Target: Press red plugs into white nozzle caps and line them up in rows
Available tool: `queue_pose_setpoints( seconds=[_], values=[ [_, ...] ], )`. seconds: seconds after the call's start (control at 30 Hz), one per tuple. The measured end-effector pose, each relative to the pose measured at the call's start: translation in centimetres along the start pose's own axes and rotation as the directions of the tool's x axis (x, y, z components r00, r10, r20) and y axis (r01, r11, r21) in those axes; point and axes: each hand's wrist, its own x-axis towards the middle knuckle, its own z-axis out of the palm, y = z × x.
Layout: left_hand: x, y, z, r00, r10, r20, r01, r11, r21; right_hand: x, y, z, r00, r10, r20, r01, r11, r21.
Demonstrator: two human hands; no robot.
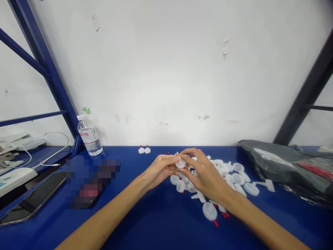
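Note:
My left hand (160, 168) and my right hand (204, 173) meet over the blue table (156, 222), fingers pinched together on one small white plastic cap (180, 163). Under and to the right of my right hand lies a heap of several white caps (231, 175), some with red stems. One white cap with a red stem (210, 211) lies nearest me. Two assembled white caps with red tips (144, 150) stand apart by the wall.
A water bottle (90, 137) stands at the back left. A dark phone (33, 199) and a blurred object (90, 182) lie on the left. A grey plastic bag (283, 163) fills the right side. Blue frame posts (52, 76) rise at the left.

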Motion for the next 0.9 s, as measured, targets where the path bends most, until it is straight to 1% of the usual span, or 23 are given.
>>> queue_pose_setpoints(
  seconds=[0.07,0.13,0.2,0.27,0.33,0.37,0.53,0.67,0.8,0.9],
  values=[
    [0.2,0.5,-0.4,0.997,0.027,-0.069,-0.022,0.998,0.063,0.1,-0.2,-0.2,0.999,0.028,-0.026,-0.028,1.0,0.003],
    [0.3,1.7,-1.3,0.982,0.084,-0.167,-0.064,0.991,0.122,0.3,-0.2,-0.7,0.995,0.071,-0.074,-0.07,0.997,0.016],
    [0.3,3.1,-2.6,0.955,0.158,-0.252,-0.117,0.978,0.171,0.5,-0.1,-1.1,0.985,0.112,-0.13,-0.108,0.994,0.035],
    [0.1,4.4,-3.9,0.922,0.222,-0.316,-0.162,0.965,0.206,0.6,0.1,-1.5,0.975,0.142,-0.172,-0.136,0.99,0.044],
    [0.0,5.0,-5.0,0.9,0.245,-0.361,-0.172,0.96,0.222,0.7,0.3,-1.6,0.971,0.157,-0.182,-0.152,0.987,0.044],
    [0.0,5.0,-5.5,0.896,0.24,-0.374,-0.164,0.961,0.225,0.7,0.3,-1.6,0.972,0.16,-0.175,-0.155,0.987,0.043],
    [0.3,3.7,-6.7,0.903,0.18,-0.39,-0.102,0.972,0.214,0.5,0.1,-1.2,0.981,0.149,-0.125,-0.145,0.989,0.037],
    [0.6,2.7,-7.5,0.886,0.191,-0.423,-0.055,0.948,0.312,0.5,-0.1,-1.2,0.983,0.137,-0.119,-0.134,0.99,0.034],
    [0.9,1.5,-8.0,0.863,0.225,-0.452,-0.006,0.9,0.436,0.5,0.0,-1.2,0.985,0.129,-0.117,-0.127,0.992,0.017],
    [1.2,0.1,-8.0,0.85,0.24,-0.47,0.081,0.821,0.566,0.5,0.0,-1.2,0.986,0.126,-0.105,-0.126,0.992,0.005]
  ],
)
